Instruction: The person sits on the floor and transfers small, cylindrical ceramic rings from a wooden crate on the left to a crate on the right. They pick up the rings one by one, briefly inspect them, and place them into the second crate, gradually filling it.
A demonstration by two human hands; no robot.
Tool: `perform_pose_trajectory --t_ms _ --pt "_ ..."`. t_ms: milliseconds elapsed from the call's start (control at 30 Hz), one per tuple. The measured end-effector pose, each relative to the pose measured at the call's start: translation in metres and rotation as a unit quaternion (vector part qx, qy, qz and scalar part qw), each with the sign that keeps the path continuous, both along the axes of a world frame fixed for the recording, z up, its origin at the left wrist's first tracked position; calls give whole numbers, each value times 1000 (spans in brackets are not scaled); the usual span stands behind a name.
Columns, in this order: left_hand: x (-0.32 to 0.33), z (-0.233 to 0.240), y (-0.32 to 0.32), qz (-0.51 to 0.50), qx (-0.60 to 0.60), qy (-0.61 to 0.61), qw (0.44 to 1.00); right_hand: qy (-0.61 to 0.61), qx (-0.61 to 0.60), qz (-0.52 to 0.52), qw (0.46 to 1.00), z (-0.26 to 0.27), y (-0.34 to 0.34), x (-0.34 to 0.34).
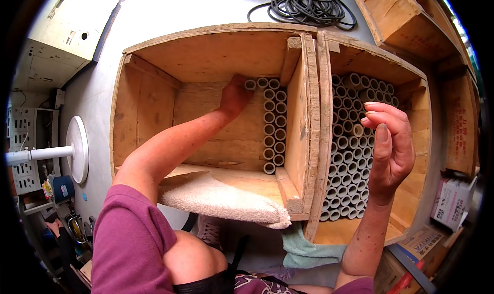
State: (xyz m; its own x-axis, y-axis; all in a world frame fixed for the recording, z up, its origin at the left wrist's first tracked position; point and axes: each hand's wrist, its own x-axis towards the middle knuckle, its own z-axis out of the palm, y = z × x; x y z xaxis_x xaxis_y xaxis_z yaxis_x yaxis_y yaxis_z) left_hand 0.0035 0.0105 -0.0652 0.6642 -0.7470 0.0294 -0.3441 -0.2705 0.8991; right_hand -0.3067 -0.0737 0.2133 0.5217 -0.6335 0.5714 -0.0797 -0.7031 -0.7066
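Observation:
Inside the left wooden crate, my left hand grips a short grey tube standing on end near the far wall. Beside it, two columns of upright grey tubes run along the crate's right wall. My right hand is raised over the right wooden crate, its fingers curled and apart from the thumb, with nothing visible between them. Below that hand, many upright grey tubes are packed close together, partly hidden by the hand and forearm. Some at the far side stand higher than the others.
A cream towel covers part of the left crate's near edge, and a green cloth hangs by the right crate. Coiled black cable lies on the floor beyond. More wooden crates and cardboard boxes stand at right.

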Motion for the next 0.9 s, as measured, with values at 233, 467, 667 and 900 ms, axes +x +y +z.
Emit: perform_pose_trajectory --t_ms 233,467,667,900 --pt "11 -23 -5 -27 30 -25 999 6 38 -34 999 -2 -7 -5" --pt "7 -9 14 -18 11 188 982 92 95 -139 981 -32 -36 -14" --pt "-3 16 21 8 26 246 969 238 44 -145 959 -78 -58 -16" --pt "-6 45 28 49 64 323 943 310 50 -136 940 -101 -59 -2"
